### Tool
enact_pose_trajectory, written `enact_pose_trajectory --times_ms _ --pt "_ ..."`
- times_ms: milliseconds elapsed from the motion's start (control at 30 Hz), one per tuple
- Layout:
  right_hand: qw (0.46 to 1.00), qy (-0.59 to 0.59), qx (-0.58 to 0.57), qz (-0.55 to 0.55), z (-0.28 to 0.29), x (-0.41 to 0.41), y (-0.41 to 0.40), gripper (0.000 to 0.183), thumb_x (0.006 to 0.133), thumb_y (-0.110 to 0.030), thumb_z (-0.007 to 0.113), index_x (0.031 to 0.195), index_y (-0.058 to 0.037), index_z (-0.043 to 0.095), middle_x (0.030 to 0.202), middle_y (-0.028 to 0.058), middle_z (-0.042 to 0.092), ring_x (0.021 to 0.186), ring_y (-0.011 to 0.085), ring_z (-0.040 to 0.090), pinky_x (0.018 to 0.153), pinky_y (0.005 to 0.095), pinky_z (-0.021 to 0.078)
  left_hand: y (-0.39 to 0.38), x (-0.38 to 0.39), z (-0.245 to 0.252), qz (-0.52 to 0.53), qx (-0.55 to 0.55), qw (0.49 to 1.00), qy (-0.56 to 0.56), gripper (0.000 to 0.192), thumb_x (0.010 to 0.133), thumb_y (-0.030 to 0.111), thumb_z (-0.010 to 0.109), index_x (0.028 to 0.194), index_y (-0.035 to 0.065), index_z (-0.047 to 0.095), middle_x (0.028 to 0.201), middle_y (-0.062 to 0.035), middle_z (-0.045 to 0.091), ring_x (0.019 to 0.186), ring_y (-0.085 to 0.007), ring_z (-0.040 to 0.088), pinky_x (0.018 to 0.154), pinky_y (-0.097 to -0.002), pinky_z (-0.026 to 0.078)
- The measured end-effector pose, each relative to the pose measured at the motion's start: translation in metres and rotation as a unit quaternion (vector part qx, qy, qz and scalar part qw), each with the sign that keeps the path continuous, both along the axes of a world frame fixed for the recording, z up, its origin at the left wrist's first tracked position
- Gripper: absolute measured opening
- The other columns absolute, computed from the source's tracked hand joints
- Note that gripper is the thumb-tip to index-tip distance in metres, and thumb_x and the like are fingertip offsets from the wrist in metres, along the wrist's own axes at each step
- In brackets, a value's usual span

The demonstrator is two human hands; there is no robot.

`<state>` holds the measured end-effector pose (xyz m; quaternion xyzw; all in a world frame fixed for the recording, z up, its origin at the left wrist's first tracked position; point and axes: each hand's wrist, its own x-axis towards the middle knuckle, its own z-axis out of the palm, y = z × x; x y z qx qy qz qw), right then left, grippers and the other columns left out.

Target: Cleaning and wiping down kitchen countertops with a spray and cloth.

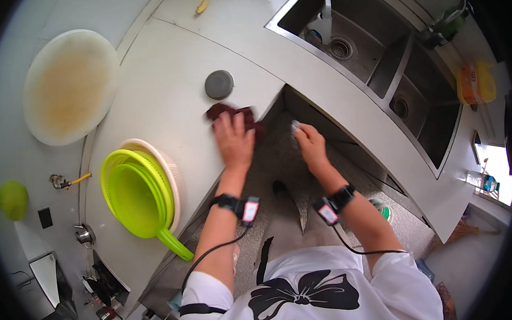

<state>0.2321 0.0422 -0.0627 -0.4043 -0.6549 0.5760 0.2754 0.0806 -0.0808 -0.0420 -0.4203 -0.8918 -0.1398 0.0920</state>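
Observation:
My left hand [235, 141] presses a dark red cloth [229, 113] flat on the white countertop [170, 90], near the counter's inner corner. Just beyond the cloth lies a round grey lid or disc [219, 84]. My right hand [311, 144] is closed around a silvery, mesh-like item, perhaps a steel wool scourer [295, 127], and is held over the gap between the two counter runs. Its exact kind is too small to tell. Both wrists carry black straps with small cabled devices.
Nested green and pink colanders [138, 198] stand at the left, their green handle over the counter edge. A round stained board [72, 87] leans behind. To the right is a double steel sink [363, 58] holding a white bottle [321, 26]. A yellow jug [477, 83] stands beyond it.

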Motion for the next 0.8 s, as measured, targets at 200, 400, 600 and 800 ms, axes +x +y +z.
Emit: enact_pose_trajectory --times_ms 200,400,600,800 --pt "0.999 -0.02 -0.032 0.004 0.016 0.063 0.035 0.018 0.083 -0.013 0.056 0.094 0.0022 0.058 0.078 0.0037 0.056 0.073 0.0081 0.05 0.067 0.0227 0.0417 0.0 0.003 0.013 -0.073 0.007 0.996 -0.056 0.064 0.071 0.014 0.067 0.128 0.0128 0.038 0.134 -0.0177 0.032 0.121 -0.0415 0.031 0.101 -0.0493 0.028" --pt "0.996 -0.02 -0.088 -0.025 0.038 0.094 0.04 0.023 0.084 -0.015 0.056 0.101 0.0007 0.053 0.086 0.0021 0.055 0.078 0.009 0.049 0.069 0.0235 0.0411 -0.105 0.024 0.013 0.019 -0.077 0.996 -0.049 0.072 0.067 0.009 0.07 0.13 0.0117 0.035 0.133 -0.0234 0.03 0.121 -0.0452 0.031 0.098 -0.0526 0.029" --pt "0.992 0.008 -0.122 0.002 0.049 0.053 0.03 0.027 0.08 -0.017 0.063 0.1 -0.0025 0.052 0.08 0.001 0.053 0.07 0.0058 0.046 0.063 0.0211 0.0407 -0.008 0.002 0.011 -0.01 -0.092 0.996 -0.008 0.076 0.066 0.016 0.071 0.131 0.0092 0.03 0.133 -0.0254 0.028 0.121 -0.0469 0.028 0.099 -0.0537 0.027" --pt "0.993 0.026 -0.103 0.05 0.06 0.037 0.049 0.027 0.08 -0.015 0.064 0.101 -0.0025 0.052 0.081 -0.0012 0.053 0.069 0.0039 0.047 0.061 0.0185 0.0405 0.004 0.009 0.018 0.018 -0.064 0.997 -0.047 0.071 0.073 0.027 0.067 0.132 0.0119 0.031 0.136 -0.0215 0.027 0.125 -0.0402 0.027 0.101 -0.0535 0.023"
